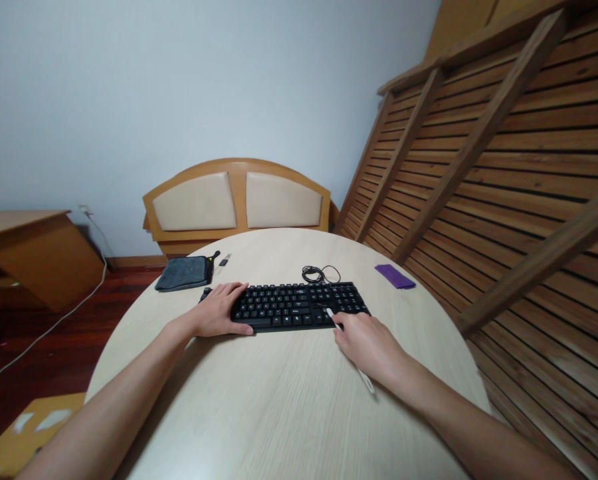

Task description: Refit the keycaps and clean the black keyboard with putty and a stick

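A black keyboard [279, 308] lies flat on the round table. My left hand [219, 312] spans its left end, thumb along the front edge and fingers reaching toward the back edge. In the closed fingers of my right hand [366, 341] is a slim white brush [365, 379]. Its front end meets the keys near the arrow and number sections; its tail sticks out below the hand toward me. I cannot make out the bristles clearly. Behind the keyboard lies its coiled black cable [313, 273].
A dark grey pouch [183, 273] and a small USB plug-like piece [223, 262] lie at the table's back left. A folded purple cloth [395, 276] is at the right. Slatted wooden panels [479, 173] lean close beside the table [259, 413]; a headboard [239, 193] stands behind.
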The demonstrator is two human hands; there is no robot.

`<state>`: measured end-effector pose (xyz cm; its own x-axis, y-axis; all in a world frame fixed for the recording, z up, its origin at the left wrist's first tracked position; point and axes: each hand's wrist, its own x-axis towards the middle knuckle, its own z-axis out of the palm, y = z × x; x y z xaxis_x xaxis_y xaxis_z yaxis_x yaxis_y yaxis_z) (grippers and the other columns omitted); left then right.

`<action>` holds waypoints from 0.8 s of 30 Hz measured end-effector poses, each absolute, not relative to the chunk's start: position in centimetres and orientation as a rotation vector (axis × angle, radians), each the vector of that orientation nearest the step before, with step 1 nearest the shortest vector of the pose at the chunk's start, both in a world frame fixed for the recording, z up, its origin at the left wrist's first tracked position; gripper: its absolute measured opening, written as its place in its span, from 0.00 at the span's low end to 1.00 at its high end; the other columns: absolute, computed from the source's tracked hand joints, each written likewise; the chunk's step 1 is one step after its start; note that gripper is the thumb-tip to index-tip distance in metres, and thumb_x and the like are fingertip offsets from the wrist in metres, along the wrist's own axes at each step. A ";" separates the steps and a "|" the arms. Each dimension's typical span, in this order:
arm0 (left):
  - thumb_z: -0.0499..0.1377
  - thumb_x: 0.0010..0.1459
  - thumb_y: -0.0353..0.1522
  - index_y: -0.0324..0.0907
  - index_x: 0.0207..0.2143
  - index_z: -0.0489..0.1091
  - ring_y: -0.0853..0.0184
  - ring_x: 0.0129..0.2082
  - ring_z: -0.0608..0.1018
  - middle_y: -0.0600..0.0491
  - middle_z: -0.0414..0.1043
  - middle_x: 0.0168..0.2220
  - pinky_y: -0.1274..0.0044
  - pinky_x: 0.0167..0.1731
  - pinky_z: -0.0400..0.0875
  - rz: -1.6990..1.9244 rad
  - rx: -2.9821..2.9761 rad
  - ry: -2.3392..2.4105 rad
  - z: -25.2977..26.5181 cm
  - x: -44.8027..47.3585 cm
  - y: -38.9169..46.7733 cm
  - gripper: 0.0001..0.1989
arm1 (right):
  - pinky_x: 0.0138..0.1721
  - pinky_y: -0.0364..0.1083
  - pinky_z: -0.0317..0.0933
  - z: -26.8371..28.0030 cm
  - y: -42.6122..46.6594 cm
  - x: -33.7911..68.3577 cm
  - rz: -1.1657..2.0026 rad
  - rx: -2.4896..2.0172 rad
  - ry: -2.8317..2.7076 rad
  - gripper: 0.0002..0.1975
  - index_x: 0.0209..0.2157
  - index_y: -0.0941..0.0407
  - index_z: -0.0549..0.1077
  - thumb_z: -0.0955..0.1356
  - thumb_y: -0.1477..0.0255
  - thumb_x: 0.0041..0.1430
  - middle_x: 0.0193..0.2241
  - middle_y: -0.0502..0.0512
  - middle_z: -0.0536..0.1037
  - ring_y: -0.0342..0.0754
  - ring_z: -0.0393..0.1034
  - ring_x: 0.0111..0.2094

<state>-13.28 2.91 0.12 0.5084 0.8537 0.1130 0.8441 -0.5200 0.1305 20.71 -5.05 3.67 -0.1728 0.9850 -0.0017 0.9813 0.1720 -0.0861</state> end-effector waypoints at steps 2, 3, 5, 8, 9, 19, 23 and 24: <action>0.59 0.45 0.65 0.36 0.68 0.53 0.43 0.62 0.64 0.34 0.59 0.64 0.57 0.62 0.57 0.252 2.678 1.510 0.1 -13.3 3.0 0.59 | 0.35 0.47 0.63 3.6 -5.5 20.6 0.087 -1.996 -2.384 0.14 0.46 0.56 0.78 0.63 0.73 0.64 0.37 0.62 0.83 0.57 0.79 0.38; 0.59 0.45 0.65 0.37 0.68 0.53 0.43 0.62 0.65 0.35 0.60 0.64 0.57 0.61 0.58 0.258 2.681 1.509 0.0 -13.3 3.0 0.59 | 0.35 0.47 0.62 3.6 -5.7 20.6 0.084 -2.005 -2.396 0.14 0.44 0.56 0.78 0.63 0.74 0.64 0.36 0.62 0.83 0.56 0.79 0.38; 0.59 0.45 0.65 0.39 0.68 0.53 0.43 0.62 0.65 0.36 0.60 0.64 0.57 0.61 0.58 0.268 2.687 1.503 0.0 -13.4 3.0 0.58 | 0.34 0.46 0.62 3.7 -6.2 20.6 0.084 -2.022 -2.417 0.13 0.42 0.57 0.78 0.62 0.74 0.65 0.35 0.62 0.83 0.56 0.79 0.37; 0.59 0.45 0.65 0.40 0.68 0.53 0.43 0.62 0.65 0.36 0.60 0.64 0.57 0.61 0.58 0.276 2.684 1.500 -0.1 -13.4 3.0 0.58 | 0.34 0.46 0.63 3.9 -6.6 20.8 0.078 -2.019 -2.425 0.12 0.41 0.57 0.78 0.63 0.74 0.64 0.34 0.62 0.83 0.56 0.79 0.36; 0.59 0.45 0.65 0.39 0.68 0.53 0.43 0.62 0.65 0.36 0.60 0.64 0.57 0.61 0.58 0.277 2.684 1.499 -0.1 -13.4 3.0 0.58 | 0.34 0.46 0.63 4.0 -6.5 20.9 0.065 -2.013 -2.412 0.12 0.42 0.57 0.78 0.63 0.74 0.64 0.34 0.62 0.83 0.56 0.79 0.36; 0.59 0.44 0.65 0.38 0.67 0.55 0.44 0.60 0.67 0.36 0.61 0.63 0.58 0.61 0.59 0.278 2.690 1.502 0.0 -13.3 2.9 0.57 | 0.42 0.46 0.64 3.9 0.0 20.2 0.043 -1.858 -2.285 0.16 0.49 0.52 0.78 0.63 0.69 0.66 0.42 0.58 0.83 0.53 0.77 0.43; 0.58 0.44 0.66 0.39 0.68 0.55 0.43 0.61 0.66 0.36 0.61 0.64 0.57 0.61 0.58 0.276 2.693 1.508 -0.1 -13.3 3.0 0.58 | 0.42 0.45 0.63 3.8 2.1 19.3 0.039 -1.877 -2.264 0.16 0.49 0.51 0.79 0.63 0.68 0.66 0.41 0.57 0.83 0.52 0.77 0.43; 0.58 0.44 0.66 0.39 0.68 0.54 0.43 0.61 0.66 0.36 0.60 0.64 0.57 0.61 0.58 0.277 2.693 1.507 -0.1 -13.3 3.0 0.58 | 0.42 0.45 0.63 3.8 2.4 19.1 0.048 -1.877 -2.271 0.16 0.49 0.51 0.79 0.63 0.67 0.66 0.41 0.56 0.83 0.52 0.77 0.44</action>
